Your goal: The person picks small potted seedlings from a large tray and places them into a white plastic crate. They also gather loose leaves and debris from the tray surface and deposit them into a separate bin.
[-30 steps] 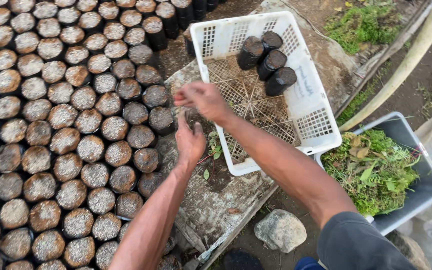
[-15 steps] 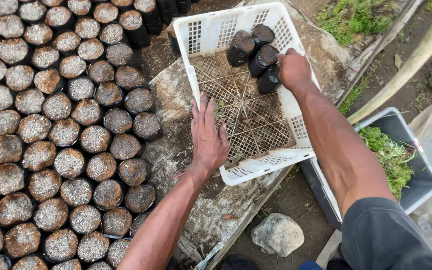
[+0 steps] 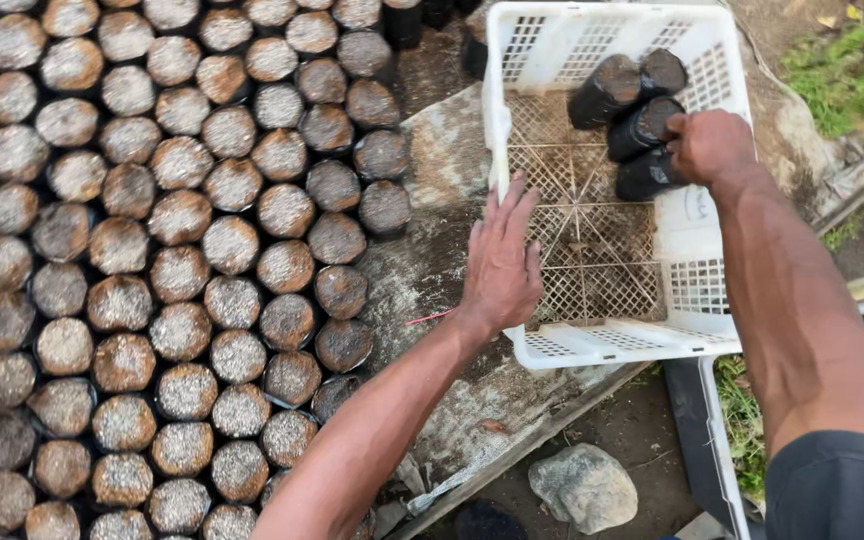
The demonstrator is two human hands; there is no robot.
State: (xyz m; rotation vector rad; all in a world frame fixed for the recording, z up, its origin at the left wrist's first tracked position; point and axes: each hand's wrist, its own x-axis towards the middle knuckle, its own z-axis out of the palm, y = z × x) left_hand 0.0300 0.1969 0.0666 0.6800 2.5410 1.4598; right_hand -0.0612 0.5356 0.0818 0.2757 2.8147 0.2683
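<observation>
This is an outdoor plant nursery. Rows of soil-filled black bags [image 3: 182,270] stand packed tight on the ground, left of the left grip [image 3: 502,265]. A white plastic crate [image 3: 692,290] beside it holds a few more bags [image 3: 642,125]. Bare dirt [image 3: 642,430], a stone [image 3: 587,485], grass [image 3: 857,70] and a tub of green weeds [image 3: 742,430] lie around.

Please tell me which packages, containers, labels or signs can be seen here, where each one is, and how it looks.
Soil bags: many round black bags of soil, packed in rows on the left.
White crate: square plastic lattice crate, upper right; right hand reaches in, left hand at its edge.
Lying bags: four black bags in the crate's far corner.
No labels, signs or screens visible.
</observation>
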